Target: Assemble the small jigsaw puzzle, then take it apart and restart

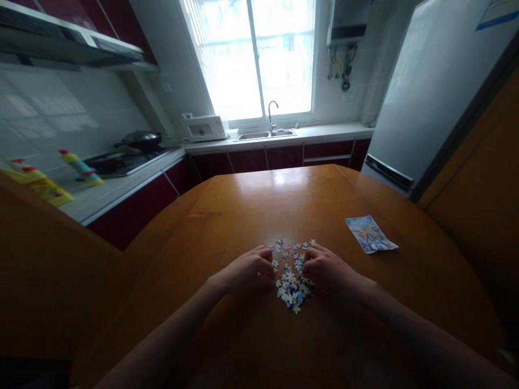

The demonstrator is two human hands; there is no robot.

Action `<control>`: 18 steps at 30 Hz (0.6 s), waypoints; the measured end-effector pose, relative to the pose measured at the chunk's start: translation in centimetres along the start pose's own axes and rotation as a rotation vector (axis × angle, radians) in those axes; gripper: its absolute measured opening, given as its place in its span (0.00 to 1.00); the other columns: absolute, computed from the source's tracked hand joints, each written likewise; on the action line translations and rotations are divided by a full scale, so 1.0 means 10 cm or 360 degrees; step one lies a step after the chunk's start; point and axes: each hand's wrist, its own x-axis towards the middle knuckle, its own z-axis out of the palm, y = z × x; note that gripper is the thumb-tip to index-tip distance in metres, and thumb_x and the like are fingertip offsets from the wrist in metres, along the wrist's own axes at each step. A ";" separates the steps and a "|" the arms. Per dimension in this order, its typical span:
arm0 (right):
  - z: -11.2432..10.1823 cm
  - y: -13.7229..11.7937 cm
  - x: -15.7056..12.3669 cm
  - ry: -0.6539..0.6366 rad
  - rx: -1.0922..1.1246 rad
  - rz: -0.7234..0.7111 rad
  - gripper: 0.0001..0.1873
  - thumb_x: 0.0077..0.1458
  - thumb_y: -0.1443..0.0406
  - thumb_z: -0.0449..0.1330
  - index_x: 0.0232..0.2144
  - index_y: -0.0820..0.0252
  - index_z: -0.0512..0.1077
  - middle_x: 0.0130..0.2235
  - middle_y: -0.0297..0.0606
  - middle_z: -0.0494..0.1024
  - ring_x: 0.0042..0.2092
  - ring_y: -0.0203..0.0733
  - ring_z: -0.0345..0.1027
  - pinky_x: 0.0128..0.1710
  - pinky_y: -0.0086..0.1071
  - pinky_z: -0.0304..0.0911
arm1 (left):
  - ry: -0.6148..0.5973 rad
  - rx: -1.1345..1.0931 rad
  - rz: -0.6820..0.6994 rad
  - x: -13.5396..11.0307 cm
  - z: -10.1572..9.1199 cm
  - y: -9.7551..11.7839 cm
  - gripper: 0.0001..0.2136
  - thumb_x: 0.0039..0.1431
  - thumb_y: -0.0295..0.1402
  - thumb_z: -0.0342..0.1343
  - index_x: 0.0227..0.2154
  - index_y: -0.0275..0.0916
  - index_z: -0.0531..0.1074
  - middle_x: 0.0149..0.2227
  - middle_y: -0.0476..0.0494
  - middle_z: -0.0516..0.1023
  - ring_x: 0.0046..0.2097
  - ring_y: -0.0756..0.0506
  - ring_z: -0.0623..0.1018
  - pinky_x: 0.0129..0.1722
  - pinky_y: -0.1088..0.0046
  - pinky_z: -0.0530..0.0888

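A loose heap of jigsaw puzzle pieces lies on the wooden table in front of me, white, pale blue and dark blue. More pieces are scattered just beyond the heap. My left hand rests at the left side of the pieces, fingers curled inward. From the right, my right hand touches the edge of the pieces, also with curled fingers. Whatever lies between the fingertips of either hand is hidden or too small to tell. A colourful printed sheet lies to the right, beyond my right hand.
The brown table has a rounded edge. Past it stand a counter with a sink, a microwave and a stove with a wok. Bottles are at the left, a refrigerator at the right.
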 end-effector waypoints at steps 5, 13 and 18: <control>-0.40 0.08 -0.18 -0.0272 0.0026 0.0287 0.08 0.55 0.70 0.60 0.27 0.59 0.78 0.34 0.40 0.77 0.36 0.40 0.68 0.35 0.30 0.59 | -0.0179 0.0009 0.0044 -0.05 -0.13 0.01 0.08 0.62 0.34 0.57 0.29 0.40 0.78 0.37 0.44 0.74 0.41 0.46 0.73 0.43 0.72 0.69; -0.55 0.05 -0.29 -0.0690 -0.0350 0.0758 0.03 0.47 0.69 0.62 0.26 0.60 0.77 0.31 0.42 0.81 0.33 0.45 0.73 0.28 0.32 0.54 | -0.0351 0.0201 -0.0335 -0.12 -0.16 -0.07 0.10 0.53 0.30 0.62 0.19 0.37 0.71 0.27 0.50 0.71 0.28 0.51 0.68 0.28 0.75 0.62; -0.47 -0.08 -0.24 -0.0488 -0.0521 0.0740 0.05 0.48 0.67 0.66 0.31 0.61 0.77 0.37 0.48 0.80 0.40 0.52 0.73 0.33 0.35 0.57 | -0.0086 0.0109 -0.0152 -0.04 -0.09 0.12 0.05 0.60 0.32 0.59 0.30 0.40 0.77 0.40 0.45 0.74 0.40 0.48 0.73 0.40 0.73 0.69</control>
